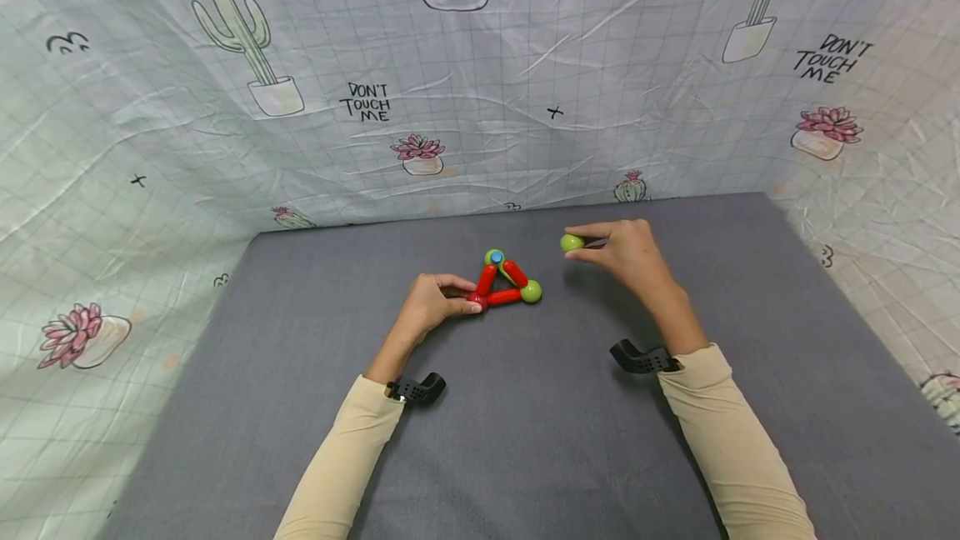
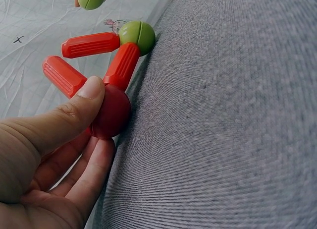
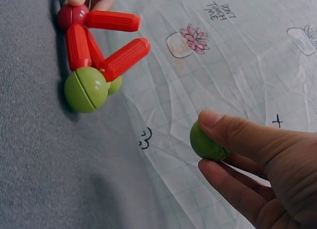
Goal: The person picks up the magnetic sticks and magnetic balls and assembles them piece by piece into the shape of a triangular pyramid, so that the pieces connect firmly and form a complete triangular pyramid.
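Note:
My left hand [image 1: 432,305] pinches a dark red ball [image 2: 115,112] between thumb and fingers, at one corner of a small triangular frame of balls and sticks on the grey surface. A red stick [image 1: 504,297] joins it to a green ball [image 1: 531,291]. Two more red sticks tilt upward, one from the red ball and one from that green ball; their upper ends look free in the right wrist view. A second green ball [image 1: 491,256] sits at the back corner, with a blue round spot over it. Raised to the right, my right hand [image 1: 627,255] pinches a separate green ball [image 3: 207,142].
The grey cloth surface [image 1: 517,423] extends around the frame. A pale sheet [image 1: 495,65] printed with cacti and "DON'T TOUCH ME" rises behind it and along both sides. Each wrist wears a black strap mount [image 1: 643,358].

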